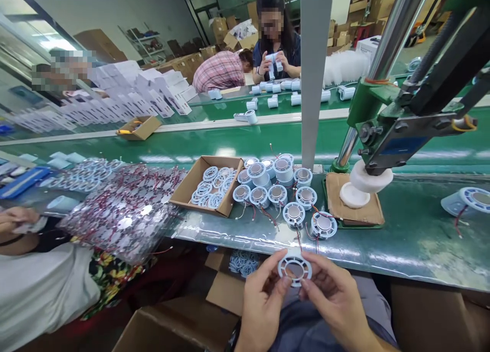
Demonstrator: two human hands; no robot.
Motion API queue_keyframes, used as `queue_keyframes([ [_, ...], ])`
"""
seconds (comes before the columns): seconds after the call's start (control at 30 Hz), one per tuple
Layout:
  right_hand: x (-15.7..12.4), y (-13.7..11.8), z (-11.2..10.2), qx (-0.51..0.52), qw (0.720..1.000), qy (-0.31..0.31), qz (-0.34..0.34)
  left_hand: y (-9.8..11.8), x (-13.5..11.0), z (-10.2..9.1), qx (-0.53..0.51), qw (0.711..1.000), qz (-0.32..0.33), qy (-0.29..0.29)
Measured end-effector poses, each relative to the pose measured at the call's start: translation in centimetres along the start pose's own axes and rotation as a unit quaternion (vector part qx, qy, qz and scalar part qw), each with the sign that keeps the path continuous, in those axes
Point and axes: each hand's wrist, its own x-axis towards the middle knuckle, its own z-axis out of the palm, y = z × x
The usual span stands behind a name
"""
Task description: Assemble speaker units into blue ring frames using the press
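Note:
Between my two hands, just off the bench edge, is a light-blue round fan part [295,269] with a spoked ring and a silvery disc at its centre. My left hand [264,301] grips its left rim, thumb in front and fingers behind. On the right rim, my right hand [333,296] pinches it the same way. Several similar blue parts with silver discs and thin wires [294,215] stand on the bench in front of my hands. A cardboard box [179,191] of loose blue rings [209,189] is to their left.
A green lever press [371,173] with white pads stands over a cardboard-covered base [373,209] at the right. Another blue part [467,201] lies far right. Left are bagged silver discs [126,209] and a seated co-worker [42,285]. Across the belt [229,143], another person handles a blue piece.

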Motion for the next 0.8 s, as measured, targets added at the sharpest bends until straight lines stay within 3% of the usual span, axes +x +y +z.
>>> queue_keyframes([
  [0.27,0.1,0.3,0.4,0.053,0.997,0.036,0.040,-0.9,0.7,-0.4,0.087,0.996,0.017,0.005],
  [0.57,0.1,0.5,0.4,0.052,0.997,0.040,0.033,0.6,-0.3,1.2,-0.039,0.998,-0.039,0.003],
  [0.7,0.1,0.7,0.5,0.068,0.996,0.045,0.031,0.6,-0.5,1.3,-0.099,0.993,-0.056,-0.026],
  [0.8,-0.1,0.7,0.5,0.070,0.996,0.050,0.018,0.2,-0.3,1.0,-0.084,0.995,-0.050,-0.036],
])
